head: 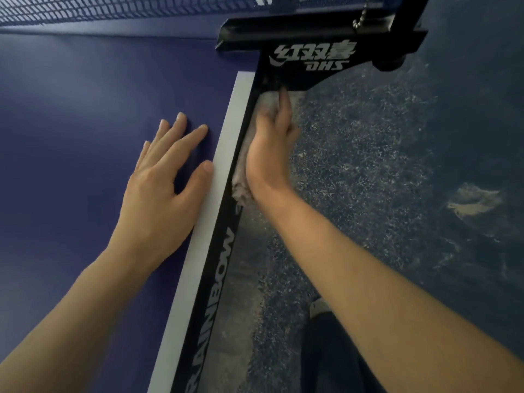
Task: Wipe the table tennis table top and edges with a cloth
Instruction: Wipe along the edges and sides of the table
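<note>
The blue table tennis table top point(71, 114) fills the left, with a white sideline stripe point(215, 171) and a black side edge point(224, 251) marked with white letters. My left hand point(164, 182) lies flat on the top beside the stripe, fingers spread. My right hand point(269, 148) holds a pale grey cloth point(241, 191) against the black side edge, just below the net clamp. The cloth shows above and below my palm; the rest is hidden under the hand.
A black net post clamp point(312, 55) with white lettering juts off the table edge right ahead of my right hand. The net point(113, 9) runs along the top. Speckled dark floor point(382, 165) lies right; my leg and shoe point(320, 307) stand below.
</note>
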